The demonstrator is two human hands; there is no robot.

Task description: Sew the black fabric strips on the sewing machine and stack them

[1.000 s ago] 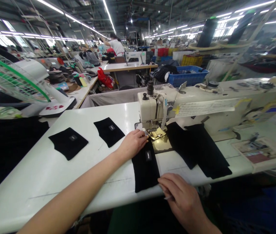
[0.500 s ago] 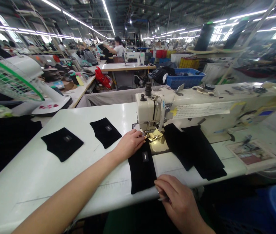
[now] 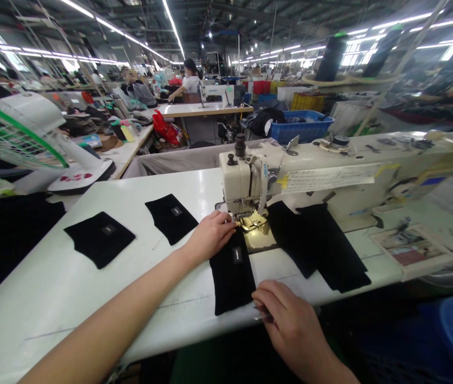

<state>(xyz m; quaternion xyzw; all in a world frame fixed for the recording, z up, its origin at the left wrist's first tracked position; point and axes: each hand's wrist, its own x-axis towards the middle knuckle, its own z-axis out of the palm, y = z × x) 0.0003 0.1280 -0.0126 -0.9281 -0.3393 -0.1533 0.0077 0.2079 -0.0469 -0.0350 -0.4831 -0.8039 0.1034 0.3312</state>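
Note:
A black fabric piece (image 3: 230,282) with a small dark label (image 3: 236,255) lies on the table, its far end by the needle of the sewing machine (image 3: 239,181). My left hand (image 3: 212,234) is closed on that far end, fingertips close to the presser foot (image 3: 253,223). At the near right corner of the piece, the fingertips of my right hand (image 3: 290,320) are pinched together. A small metal tool (image 3: 264,314), mostly hidden, is held in this hand; its kind does not show.
Two labelled black pieces (image 3: 100,239) lie to the left on the table (image 3: 130,296). More black fabric (image 3: 322,245) rests right of the needle. A fan (image 3: 22,122) stands at the far left, a parts tray (image 3: 410,242) at the right. A blue basket (image 3: 450,330) is below right.
My right hand has shifted slightly up at the fabric's corner; my left hand stays by the needle. The whole view has shifted a little. In the background, a person's arms have come down.

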